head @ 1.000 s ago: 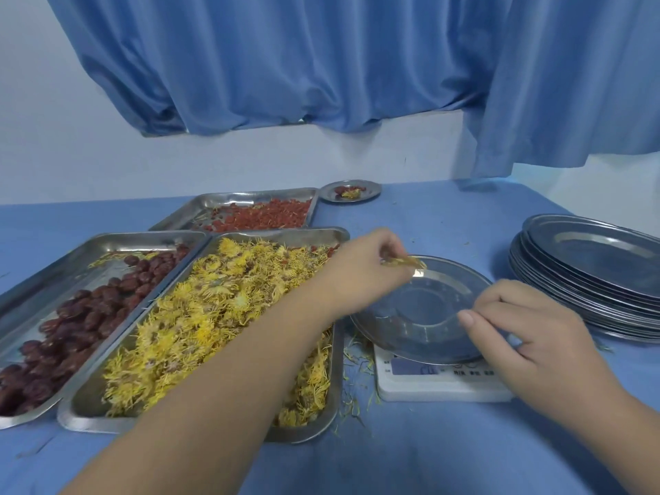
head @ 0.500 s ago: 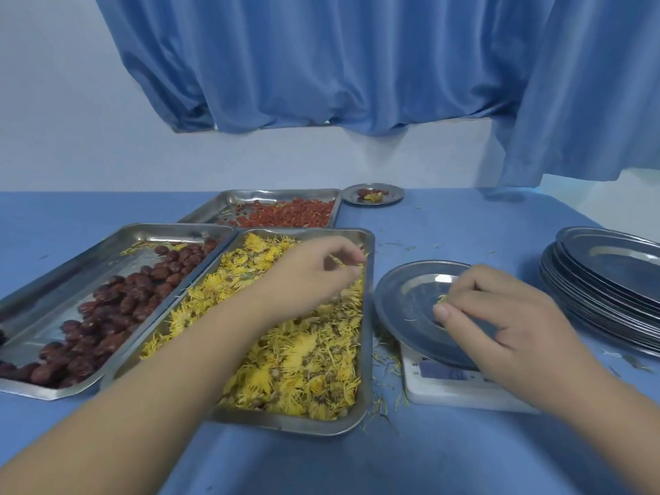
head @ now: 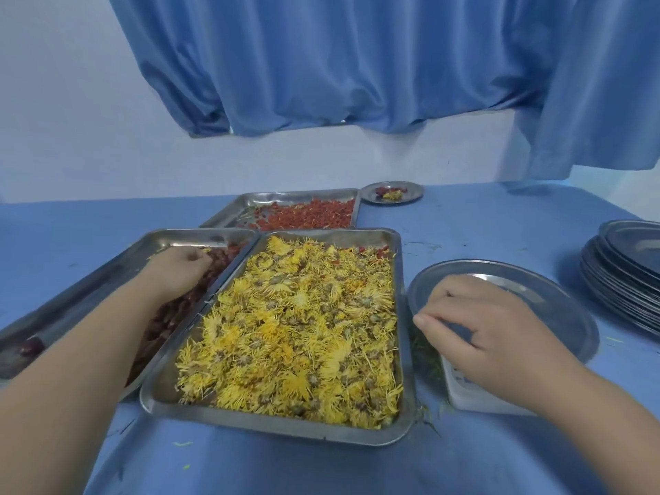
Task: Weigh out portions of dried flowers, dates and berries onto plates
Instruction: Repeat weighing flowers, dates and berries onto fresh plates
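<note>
Three steel trays lie on the blue table. The left tray [head: 89,291] holds dark red dates [head: 171,316], the near middle tray [head: 278,428] yellow dried flowers [head: 296,326], and the far tray [head: 250,203] red berries [head: 314,216]. My left hand [head: 178,269] is down in the far part of the date tray, its fingers curled into the dates and its fingertips hidden. A round steel plate [head: 535,298] sits on a white scale [head: 464,387] to the right. On that plate's near left rim rests my right hand [head: 478,326], fingers loosely curled, thumb pointing left.
A stack of steel plates [head: 628,266] stands at the right edge. A small plate [head: 414,190] with a mixed portion sits at the back, right of the berry tray. Loose petals litter the cloth around the scale. Blue curtains hang over the wall behind.
My left hand has moved left, from over the plate across the flower tray into the date tray. My right hand has stayed on the plate. The camera has turned left.
</note>
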The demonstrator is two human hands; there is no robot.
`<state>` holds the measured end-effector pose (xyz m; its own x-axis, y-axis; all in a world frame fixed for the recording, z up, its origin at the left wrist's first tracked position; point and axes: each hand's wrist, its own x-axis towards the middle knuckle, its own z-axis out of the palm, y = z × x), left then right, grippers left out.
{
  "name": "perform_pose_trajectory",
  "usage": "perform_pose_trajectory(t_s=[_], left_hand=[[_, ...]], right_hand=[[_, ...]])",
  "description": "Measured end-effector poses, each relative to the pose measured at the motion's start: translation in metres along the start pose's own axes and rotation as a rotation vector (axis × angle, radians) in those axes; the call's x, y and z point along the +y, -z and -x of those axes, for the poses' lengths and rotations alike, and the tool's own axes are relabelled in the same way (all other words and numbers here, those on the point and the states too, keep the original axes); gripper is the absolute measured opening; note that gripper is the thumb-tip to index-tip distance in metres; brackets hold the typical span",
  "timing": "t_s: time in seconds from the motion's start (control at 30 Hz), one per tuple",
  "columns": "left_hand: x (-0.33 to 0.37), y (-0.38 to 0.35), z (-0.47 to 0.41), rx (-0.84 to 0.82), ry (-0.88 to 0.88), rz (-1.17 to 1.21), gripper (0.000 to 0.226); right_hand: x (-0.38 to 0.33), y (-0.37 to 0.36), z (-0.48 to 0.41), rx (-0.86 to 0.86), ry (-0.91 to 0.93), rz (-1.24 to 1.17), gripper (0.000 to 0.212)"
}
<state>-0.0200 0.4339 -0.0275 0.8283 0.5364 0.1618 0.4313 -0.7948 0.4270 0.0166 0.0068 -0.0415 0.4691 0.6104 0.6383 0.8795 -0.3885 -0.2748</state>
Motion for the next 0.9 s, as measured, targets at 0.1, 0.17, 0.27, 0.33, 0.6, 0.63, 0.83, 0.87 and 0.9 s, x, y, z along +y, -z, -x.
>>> perform_pose_trajectory(t_s=[0.1,0.17,0.27,0.33,0.6,0.63,0.83,0.87,0.9], left_hand=[[-0.005,-0.011,-0.007,-0.098,-0.007,-0.055,0.03],[-0.008,-0.016,-0.01,-0.155,0.012,-0.13,0.035],[-0.009,-0.015,-0.015,-0.194,0.034,-0.194,0.035],[-0.009,-0.013,-0.016,-0.21,0.032,-0.198,0.035],[-0.009,-0.019,-0.013,-0.131,0.037,-0.102,0.042],[-0.009,-0.02,-0.011,-0.097,0.03,-0.089,0.041],[-0.001,-0.011,-0.003,0.138,-0.009,0.119,0.035],[0.006,-0.008,-0.002,0.184,-0.014,0.164,0.028],[0.014,-0.004,0.0,0.22,-0.02,0.202,0.021]], right_hand=[[0.002,0.001,0.002,0.001,-0.017,0.005,0.035],[0.003,0.0,0.004,0.002,-0.016,0.012,0.035],[0.007,0.002,0.006,0.004,-0.027,0.005,0.035],[0.009,0.005,0.006,0.014,-0.043,-0.001,0.035],[0.01,0.014,0.006,0.041,-0.093,0.036,0.028],[0.011,0.015,0.006,0.042,-0.098,0.039,0.029],[0.014,0.019,0.007,0.078,-0.131,0.048,0.029],[0.015,0.02,0.006,0.09,-0.139,0.045,0.029],[0.015,0.021,0.006,0.099,-0.15,0.041,0.028]])
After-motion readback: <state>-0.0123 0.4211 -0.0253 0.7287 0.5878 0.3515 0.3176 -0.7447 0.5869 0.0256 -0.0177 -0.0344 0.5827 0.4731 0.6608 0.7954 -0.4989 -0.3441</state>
